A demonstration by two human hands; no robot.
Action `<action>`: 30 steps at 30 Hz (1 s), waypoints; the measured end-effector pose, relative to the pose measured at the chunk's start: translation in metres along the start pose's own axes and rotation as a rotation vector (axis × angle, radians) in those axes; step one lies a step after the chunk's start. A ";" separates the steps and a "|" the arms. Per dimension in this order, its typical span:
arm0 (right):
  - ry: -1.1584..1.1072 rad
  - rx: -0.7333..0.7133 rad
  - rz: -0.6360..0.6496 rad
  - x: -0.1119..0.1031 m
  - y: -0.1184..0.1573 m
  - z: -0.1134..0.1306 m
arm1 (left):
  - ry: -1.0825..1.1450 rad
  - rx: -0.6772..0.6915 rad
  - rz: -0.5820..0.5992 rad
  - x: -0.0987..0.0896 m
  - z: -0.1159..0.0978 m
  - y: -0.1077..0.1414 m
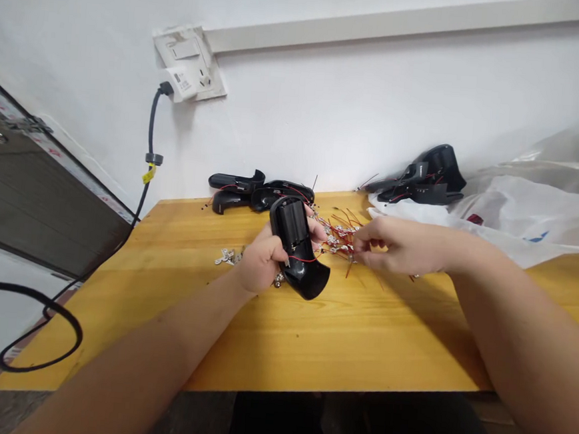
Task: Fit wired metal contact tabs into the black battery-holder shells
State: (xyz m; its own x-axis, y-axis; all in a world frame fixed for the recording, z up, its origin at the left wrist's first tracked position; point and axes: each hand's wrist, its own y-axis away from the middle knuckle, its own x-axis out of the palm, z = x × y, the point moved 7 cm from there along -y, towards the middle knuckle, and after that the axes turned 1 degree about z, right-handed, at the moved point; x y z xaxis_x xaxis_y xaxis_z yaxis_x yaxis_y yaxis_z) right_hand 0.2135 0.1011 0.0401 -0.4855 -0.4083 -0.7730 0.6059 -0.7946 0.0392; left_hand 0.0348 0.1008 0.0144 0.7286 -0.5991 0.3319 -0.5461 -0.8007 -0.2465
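While left hand (260,263) cradles black shell (301,234), right hand (400,242) pinches at red wires (341,233)

The left hand wraps the shell's sides, thumb beside a red lead (302,259), apparently to hold its ribbed face upward and steady. Right of that grip, the right hand's fingers form a narrow pinch; whether a wire is caught cannot be told. The red wires lie between the hands, likely for short reach. Other housings (236,185) rest beyond the left hand.
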 end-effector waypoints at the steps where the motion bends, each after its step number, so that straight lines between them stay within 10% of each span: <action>1: 0.014 -0.007 0.015 -0.002 0.002 0.006 | -0.016 0.010 0.009 0.001 -0.001 0.000; 6: -0.388 0.008 -0.211 -0.004 0.002 0.031 | -0.136 0.061 0.022 0.002 -0.003 0.003; 11: -0.717 0.114 -0.128 0.037 -0.009 0.042 | -0.290 0.129 0.091 0.008 -0.010 0.004; 30: -0.798 0.091 -0.054 0.051 -0.016 0.035 | -0.406 0.321 0.351 0.036 -0.026 0.011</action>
State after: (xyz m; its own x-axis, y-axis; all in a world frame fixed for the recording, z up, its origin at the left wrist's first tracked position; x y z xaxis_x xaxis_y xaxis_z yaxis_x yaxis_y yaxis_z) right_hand 0.1571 0.0771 0.0224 -0.8376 -0.5386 -0.0911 0.5314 -0.8420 0.0927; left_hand 0.0438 0.0707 0.0475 0.6616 -0.7289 -0.1760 -0.6763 -0.4787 -0.5599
